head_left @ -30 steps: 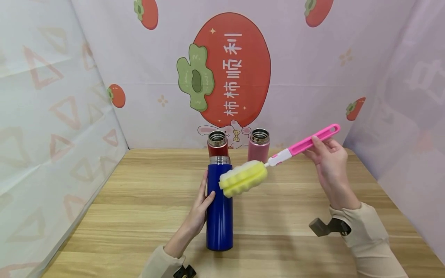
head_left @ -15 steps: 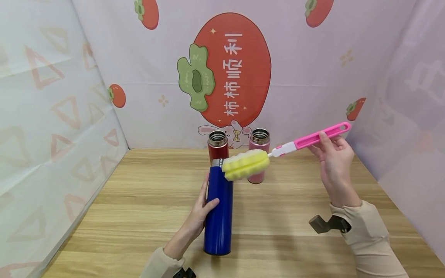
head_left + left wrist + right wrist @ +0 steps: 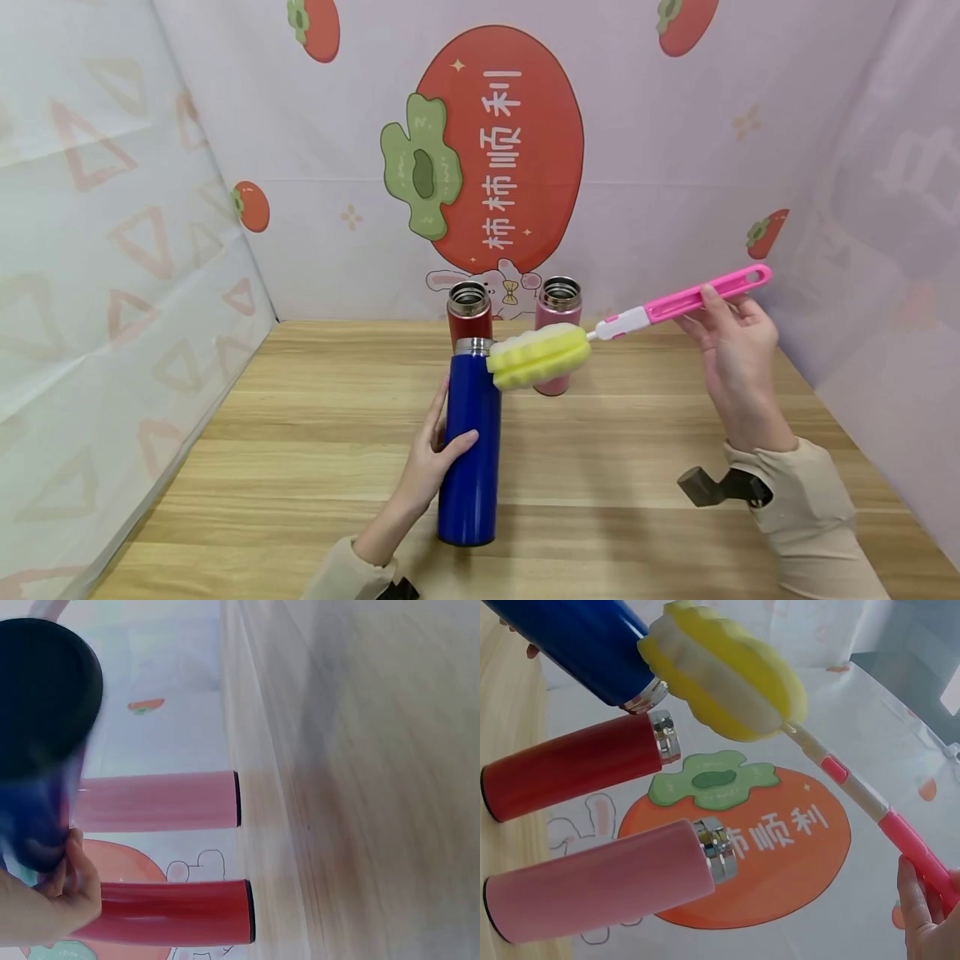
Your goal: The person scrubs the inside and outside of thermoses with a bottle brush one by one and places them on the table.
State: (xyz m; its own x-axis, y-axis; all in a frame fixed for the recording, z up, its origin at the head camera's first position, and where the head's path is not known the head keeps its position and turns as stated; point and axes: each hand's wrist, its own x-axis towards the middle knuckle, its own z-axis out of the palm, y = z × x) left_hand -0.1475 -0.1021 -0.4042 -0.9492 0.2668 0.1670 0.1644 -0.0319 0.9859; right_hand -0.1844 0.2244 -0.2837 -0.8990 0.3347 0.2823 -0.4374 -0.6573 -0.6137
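Observation:
My left hand grips a tall blue thermos bottle around its middle. The bottle has a bare steel neck with no lid and leans slightly; the left wrist view shows its dark base raised off the table. In my right hand is a sponge bottle brush, pinched by its pink handle between thumb and fingers. The yellow-and-white sponge head points left and overlaps the bottle's neck in the head view. From the right wrist, the sponge appears beside the blue bottle's mouth, outside it.
Behind the blue bottle, a red thermos bottle stands lidless on the wooden table. To its right is a pink lidless one, partly hidden by the sponge. Printed cloth walls enclose the table at the back and sides.
The brush has moved right and slightly up with my right hand, uncovering more of the blue bottle. That bottle has gone from upright to a slight lean, its base shifting left.

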